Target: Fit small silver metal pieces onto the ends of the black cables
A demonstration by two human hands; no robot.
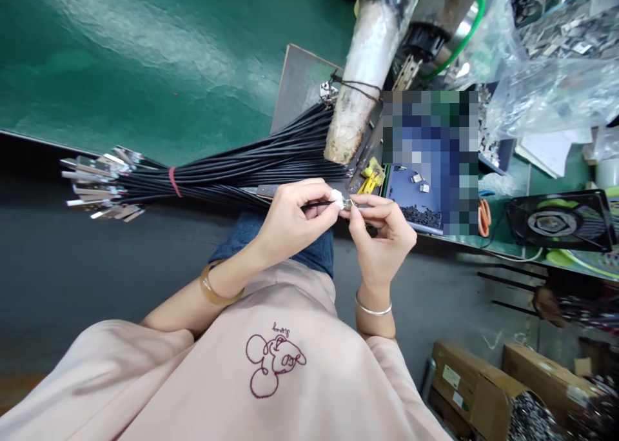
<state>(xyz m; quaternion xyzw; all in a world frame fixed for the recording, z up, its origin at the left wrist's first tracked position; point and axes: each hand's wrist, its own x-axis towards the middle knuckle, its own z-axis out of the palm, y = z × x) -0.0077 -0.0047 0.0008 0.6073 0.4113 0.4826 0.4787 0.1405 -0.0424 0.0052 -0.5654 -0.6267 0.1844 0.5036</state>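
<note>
Near the front edge of the bench, my left hand (302, 218) pinches the end of a black cable, with white wrapping on a fingertip. Close beside it, my right hand (382, 231) is closed on a small shiny metal piece (347, 203) at the cable's end. The fingers partly cover where the two meet. Behind my hands lies a bundle of black cables (242, 154), tied with a red band (174, 182); flat metal ends (104, 176) fan out at its left. Right of my hands, a blue tray (425, 189) holds small black parts and a few metal shells.
A plastic-wrapped machine arm (360, 80) reaches down over the cables. Yellow-handled cutters (371, 175) lie beside the tray. Farther right are orange handles (484, 218), a black fan (561, 222) and plastic bags of metal parts (556, 73). Cardboard boxes (476, 383) stand on the floor.
</note>
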